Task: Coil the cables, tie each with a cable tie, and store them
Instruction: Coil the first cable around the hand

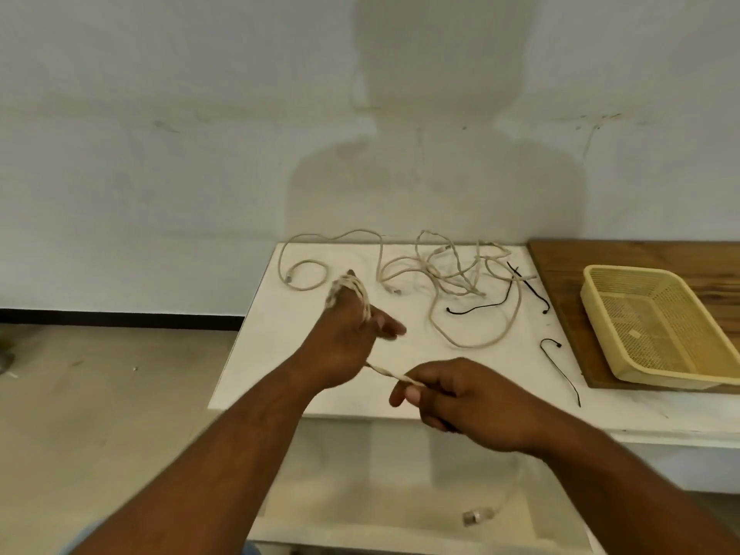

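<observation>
Left hand raised above white table, beige cable wound in loops around fingers, hand closed on it. Right hand pinches free stretch of same cable between thumb and forefinger. More beige cables tangled near wall. Black ties beside them. Yellow basket on wooden board, right.

Loose cables sprawl across the far bench; cable ties lie to their right, a basket farther right on a board.
</observation>
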